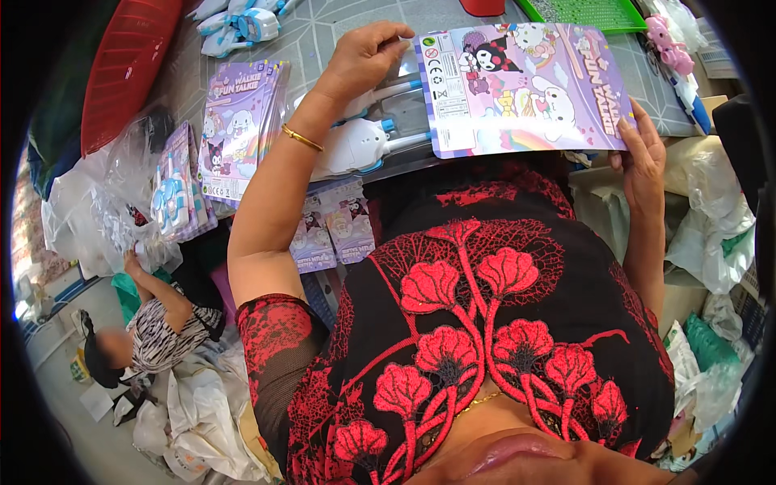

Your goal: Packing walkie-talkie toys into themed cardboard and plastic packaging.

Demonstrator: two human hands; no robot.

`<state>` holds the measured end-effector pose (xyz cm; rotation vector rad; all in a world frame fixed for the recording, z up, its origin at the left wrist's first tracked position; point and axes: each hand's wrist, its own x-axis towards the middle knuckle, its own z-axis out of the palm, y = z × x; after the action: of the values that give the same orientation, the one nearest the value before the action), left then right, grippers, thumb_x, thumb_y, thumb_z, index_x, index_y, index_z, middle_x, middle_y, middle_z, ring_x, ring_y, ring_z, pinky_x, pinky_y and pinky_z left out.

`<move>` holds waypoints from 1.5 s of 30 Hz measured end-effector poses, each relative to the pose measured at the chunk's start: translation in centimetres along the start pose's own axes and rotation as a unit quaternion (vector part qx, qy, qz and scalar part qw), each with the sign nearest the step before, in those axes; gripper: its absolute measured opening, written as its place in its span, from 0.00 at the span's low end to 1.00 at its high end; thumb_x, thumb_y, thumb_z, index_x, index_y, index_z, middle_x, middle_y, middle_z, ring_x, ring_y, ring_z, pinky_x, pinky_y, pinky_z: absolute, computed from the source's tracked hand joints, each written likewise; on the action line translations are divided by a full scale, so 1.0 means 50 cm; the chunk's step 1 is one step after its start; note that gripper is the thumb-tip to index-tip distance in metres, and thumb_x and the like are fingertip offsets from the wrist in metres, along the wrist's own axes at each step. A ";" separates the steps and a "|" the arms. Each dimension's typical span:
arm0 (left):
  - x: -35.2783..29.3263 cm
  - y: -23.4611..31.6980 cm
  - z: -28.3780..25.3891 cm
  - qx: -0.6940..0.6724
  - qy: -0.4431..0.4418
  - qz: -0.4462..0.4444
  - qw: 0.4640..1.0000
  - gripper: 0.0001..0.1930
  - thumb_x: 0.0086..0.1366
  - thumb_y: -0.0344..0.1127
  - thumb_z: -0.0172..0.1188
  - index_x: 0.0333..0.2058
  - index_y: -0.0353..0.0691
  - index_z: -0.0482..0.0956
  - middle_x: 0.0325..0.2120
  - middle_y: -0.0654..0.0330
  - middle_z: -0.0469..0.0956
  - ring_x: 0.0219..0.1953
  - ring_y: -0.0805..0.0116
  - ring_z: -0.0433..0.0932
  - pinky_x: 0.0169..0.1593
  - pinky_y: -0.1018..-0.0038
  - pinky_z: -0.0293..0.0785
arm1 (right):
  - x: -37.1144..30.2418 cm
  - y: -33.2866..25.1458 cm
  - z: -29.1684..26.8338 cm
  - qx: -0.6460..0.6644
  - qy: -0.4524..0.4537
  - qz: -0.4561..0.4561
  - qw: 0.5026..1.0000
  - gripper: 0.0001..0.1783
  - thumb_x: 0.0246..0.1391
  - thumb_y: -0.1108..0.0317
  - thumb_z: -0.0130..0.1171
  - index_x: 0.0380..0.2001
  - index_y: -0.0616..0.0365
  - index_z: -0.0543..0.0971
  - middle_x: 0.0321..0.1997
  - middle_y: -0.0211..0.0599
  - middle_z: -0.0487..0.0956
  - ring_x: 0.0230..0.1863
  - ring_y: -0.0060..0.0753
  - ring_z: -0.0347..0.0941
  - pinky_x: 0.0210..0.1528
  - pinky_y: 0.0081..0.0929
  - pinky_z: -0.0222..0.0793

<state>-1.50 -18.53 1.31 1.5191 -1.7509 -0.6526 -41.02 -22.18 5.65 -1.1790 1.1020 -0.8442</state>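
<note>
A purple printed backing card (pixel 525 97) with cartoon figures is held out flat over the table's near edge. My right hand (pixel 644 149) grips its lower right corner, thumb on the printed face. Beside the card's upper left corner, my left hand (pixel 368 65) is closed with fingers curled together; whatever they pinch is hidden. Below that hand, a white toy walkie-talkie (pixel 356 147) with blue parts lies in what looks like a clear plastic tray. Its antenna runs under the card's left edge. A second blue-tipped antenna (pixel 396 90) lies above it, partly behind my left wrist.
Stacked printed cards (pixel 238 121) and packed toys (pixel 171 198) stand left. Loose white-blue toys (pixel 242 28) lie far left, near a red basin (pixel 129 77). A green tray (pixel 586 12) and pink toy (pixel 669 44) are far right. Another person (pixel 166 323) works lower left.
</note>
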 end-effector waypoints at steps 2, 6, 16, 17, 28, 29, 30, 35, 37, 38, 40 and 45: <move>0.001 0.006 -0.015 0.189 0.013 0.118 0.975 0.11 0.57 0.31 0.61 0.40 0.37 0.79 0.32 0.59 0.77 0.34 0.63 0.75 0.39 0.71 0.69 | 0.012 0.011 0.010 -0.001 -0.007 -0.005 1.000 0.25 0.58 0.68 0.53 0.57 0.67 0.65 0.30 0.28 0.76 0.17 0.11 0.62 0.18 0.10 0.55; -0.060 0.117 0.015 0.282 0.106 0.174 0.937 0.13 0.52 0.43 0.65 0.31 0.41 0.78 0.29 0.57 0.74 0.32 0.57 0.73 0.37 0.63 0.65 | 0.014 0.038 0.007 -0.018 -0.002 -0.029 0.999 0.24 0.59 0.69 0.53 0.57 0.68 0.65 0.32 0.28 0.76 0.18 0.11 0.62 0.20 0.09 0.56; -0.202 0.160 0.107 0.320 0.072 0.141 0.934 0.20 0.45 0.39 0.70 0.37 0.40 0.76 0.32 0.62 0.74 0.35 0.62 0.73 0.43 0.68 0.63 | 0.042 0.078 -0.011 -0.035 0.019 -0.072 0.997 0.23 0.59 0.69 0.53 0.56 0.68 0.67 0.34 0.29 0.76 0.21 0.11 0.62 0.23 0.09 0.59; -0.203 0.159 0.112 0.321 0.071 0.139 0.934 0.20 0.45 0.39 0.70 0.37 0.40 0.76 0.32 0.62 0.74 0.35 0.62 0.73 0.43 0.68 0.63 | 0.043 0.082 -0.018 -0.032 0.031 -0.073 0.996 0.23 0.59 0.69 0.53 0.56 0.68 0.67 0.34 0.29 0.76 0.21 0.11 0.62 0.23 0.09 0.59; -0.187 0.151 0.121 0.300 0.042 0.156 0.940 0.13 0.48 0.32 0.64 0.33 0.41 0.74 0.32 0.61 0.70 0.37 0.63 0.72 0.46 0.68 0.62 | 0.024 0.093 -0.020 -0.037 0.112 -0.135 0.984 0.23 0.59 0.69 0.54 0.55 0.68 0.68 0.31 0.29 0.77 0.22 0.13 0.64 0.23 0.10 0.60; -0.186 0.152 0.121 0.300 0.042 0.155 0.940 0.13 0.48 0.32 0.64 0.33 0.41 0.74 0.32 0.61 0.70 0.37 0.63 0.72 0.46 0.68 0.62 | 0.023 0.092 -0.018 -0.043 0.114 -0.135 0.983 0.23 0.59 0.69 0.54 0.55 0.68 0.67 0.31 0.29 0.77 0.21 0.13 0.64 0.24 0.09 0.61; -0.184 0.152 0.120 0.292 0.037 0.145 0.945 0.13 0.47 0.32 0.65 0.32 0.41 0.73 0.31 0.61 0.70 0.37 0.63 0.71 0.45 0.68 0.62 | 0.022 0.093 -0.018 -0.044 0.115 -0.134 0.983 0.23 0.59 0.69 0.54 0.55 0.68 0.67 0.31 0.29 0.77 0.21 0.13 0.64 0.24 0.09 0.61; -0.183 0.150 0.110 0.265 0.032 0.128 0.955 0.12 0.47 0.31 0.64 0.30 0.42 0.72 0.30 0.61 0.70 0.37 0.62 0.71 0.43 0.67 0.62 | 0.023 0.113 -0.021 -0.122 0.127 -0.190 0.966 0.24 0.60 0.71 0.53 0.57 0.69 0.65 0.33 0.32 0.77 0.24 0.15 0.66 0.26 0.12 0.63; -0.180 0.150 0.107 0.234 0.033 0.120 0.964 0.13 0.44 0.30 0.68 0.28 0.42 0.73 0.30 0.61 0.72 0.35 0.60 0.71 0.41 0.67 0.63 | 0.024 0.125 -0.032 -0.130 0.113 -0.196 0.965 0.24 0.60 0.71 0.53 0.57 0.69 0.65 0.33 0.32 0.77 0.24 0.15 0.66 0.26 0.12 0.63; -0.178 0.150 0.107 0.232 0.033 0.122 0.964 0.13 0.44 0.30 0.68 0.28 0.42 0.73 0.30 0.61 0.72 0.35 0.60 0.71 0.41 0.67 0.63 | 0.024 0.129 -0.037 -0.136 0.097 -0.203 0.965 0.24 0.60 0.71 0.53 0.57 0.68 0.65 0.34 0.32 0.77 0.24 0.15 0.66 0.26 0.12 0.63; -0.178 0.152 0.103 0.227 0.031 0.129 0.965 0.13 0.44 0.29 0.68 0.28 0.41 0.73 0.30 0.60 0.71 0.34 0.60 0.70 0.40 0.67 0.63 | 0.024 0.135 -0.036 -0.130 0.085 -0.208 0.966 0.24 0.60 0.72 0.53 0.58 0.68 0.65 0.34 0.31 0.77 0.24 0.14 0.65 0.26 0.11 0.62; -0.180 0.163 0.113 0.229 0.010 0.122 0.966 0.12 0.48 0.33 0.65 0.30 0.41 0.71 0.31 0.59 0.70 0.37 0.59 0.70 0.40 0.65 0.62 | 0.022 0.138 -0.040 -0.135 0.090 -0.170 0.972 0.22 0.58 0.72 0.54 0.56 0.65 0.68 0.31 0.27 0.76 0.19 0.10 0.61 0.20 0.10 0.59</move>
<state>-10.52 -8.72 2.40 1.5551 -2.1296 -0.1071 -42.91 -22.34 -1.37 -1.5724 1.2084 -1.1057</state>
